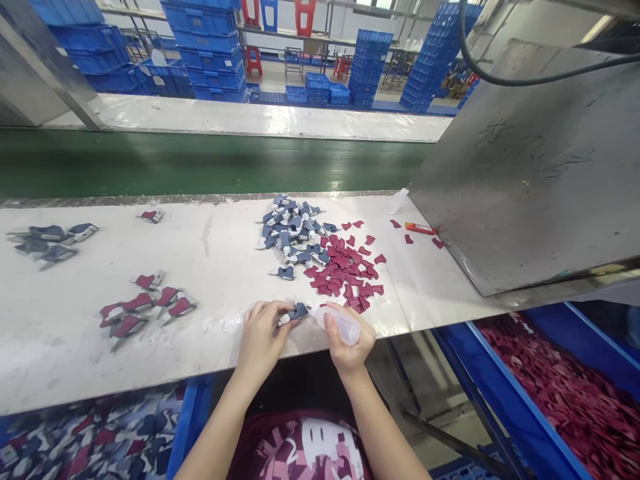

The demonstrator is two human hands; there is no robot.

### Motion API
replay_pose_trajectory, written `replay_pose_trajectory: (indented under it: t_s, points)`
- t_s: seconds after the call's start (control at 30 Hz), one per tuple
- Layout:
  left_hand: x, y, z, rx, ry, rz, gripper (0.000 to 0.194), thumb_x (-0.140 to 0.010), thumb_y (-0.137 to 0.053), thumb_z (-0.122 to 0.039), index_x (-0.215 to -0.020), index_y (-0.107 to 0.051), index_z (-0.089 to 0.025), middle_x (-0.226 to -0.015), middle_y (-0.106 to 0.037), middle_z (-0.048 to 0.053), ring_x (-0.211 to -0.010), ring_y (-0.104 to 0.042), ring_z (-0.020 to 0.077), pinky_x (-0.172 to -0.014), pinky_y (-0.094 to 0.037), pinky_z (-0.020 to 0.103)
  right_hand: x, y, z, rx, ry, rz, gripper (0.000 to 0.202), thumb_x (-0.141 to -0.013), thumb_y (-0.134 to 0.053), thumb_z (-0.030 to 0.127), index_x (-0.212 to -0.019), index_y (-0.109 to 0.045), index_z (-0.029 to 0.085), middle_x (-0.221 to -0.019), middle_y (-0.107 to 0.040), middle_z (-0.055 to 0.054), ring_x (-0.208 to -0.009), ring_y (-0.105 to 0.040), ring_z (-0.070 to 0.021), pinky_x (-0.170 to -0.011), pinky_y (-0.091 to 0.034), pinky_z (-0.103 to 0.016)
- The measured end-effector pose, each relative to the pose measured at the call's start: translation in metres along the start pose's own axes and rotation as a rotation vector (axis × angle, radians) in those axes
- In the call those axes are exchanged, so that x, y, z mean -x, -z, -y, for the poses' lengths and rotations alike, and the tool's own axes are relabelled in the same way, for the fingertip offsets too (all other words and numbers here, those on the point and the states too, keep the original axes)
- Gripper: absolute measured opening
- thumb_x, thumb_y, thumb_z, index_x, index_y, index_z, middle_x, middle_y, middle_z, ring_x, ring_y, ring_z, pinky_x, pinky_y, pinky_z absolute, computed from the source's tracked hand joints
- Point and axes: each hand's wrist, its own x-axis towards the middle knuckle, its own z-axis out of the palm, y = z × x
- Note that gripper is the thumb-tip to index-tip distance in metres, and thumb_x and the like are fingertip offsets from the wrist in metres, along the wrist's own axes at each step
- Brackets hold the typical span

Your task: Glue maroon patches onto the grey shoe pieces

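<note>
Near the front edge of the white table, my left hand [264,333] pinches a small dark blue and white plastic part [299,311]. My right hand [354,340] is wrapped round a translucent squeeze bottle [345,325], its thin tip pointing left at the part. Whether the tip touches the part I cannot tell. Just beyond my hands lies a heap of blue and white parts [290,230]. Next to it, on the right, is a pile of flat maroon pieces [343,267]. Several parts with maroon faces [143,302] lie on the left.
A green conveyor belt [210,163] runs behind the table. At the right stands a metal panel [540,173], with an orange-red cutter [420,229] near its foot. Blue bins with maroon pieces [565,387] and mixed parts [95,433] sit below the table's front edge.
</note>
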Motion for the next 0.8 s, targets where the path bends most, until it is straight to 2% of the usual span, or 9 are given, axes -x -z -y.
replay_pose_trajectory:
  t_s: [0.4,0.63,0.8]
  points:
    - [0.0,0.0,-0.004,0.011,0.007,-0.011,0.012,-0.085,-0.069,-0.025,-0.096,-0.065,-0.025,-0.098,-0.072,0.0,-0.096,-0.061,0.0238,-0.086,-0.039,0.04,0.007,0.005,-0.005,-0.037,-0.006,-0.029,0.016,-0.084,-0.063,0.011,-0.096,-0.072,0.017,-0.085,-0.074,-0.007,-0.073,-0.07,-0.0216,-0.068,-0.057,-0.035]
    - [0.0,0.0,-0.002,0.022,-0.004,-0.025,0.013,-0.085,-0.07,-0.026,-0.096,-0.065,-0.025,-0.099,-0.072,0.0,-0.096,-0.061,0.0238,-0.086,-0.04,0.04,0.008,0.004,-0.002,-0.079,-0.093,-0.081,0.013,-0.085,-0.063,0.02,-0.092,-0.074,0.017,-0.081,-0.073,-0.007,-0.071,-0.07,-0.0223,-0.065,-0.057,-0.035]
    - [0.0,-0.001,-0.002,0.033,-0.005,-0.025,0.016,-0.083,-0.071,-0.025,-0.097,-0.065,-0.025,-0.098,-0.072,0.001,-0.096,-0.063,0.0242,-0.085,-0.041,0.04,0.007,-0.004,0.003,-0.089,-0.114,-0.021,0.014,-0.083,-0.065,0.024,-0.091,-0.074,0.016,-0.079,-0.073,-0.007,-0.068,-0.07,-0.0224,-0.062,-0.057,-0.035]
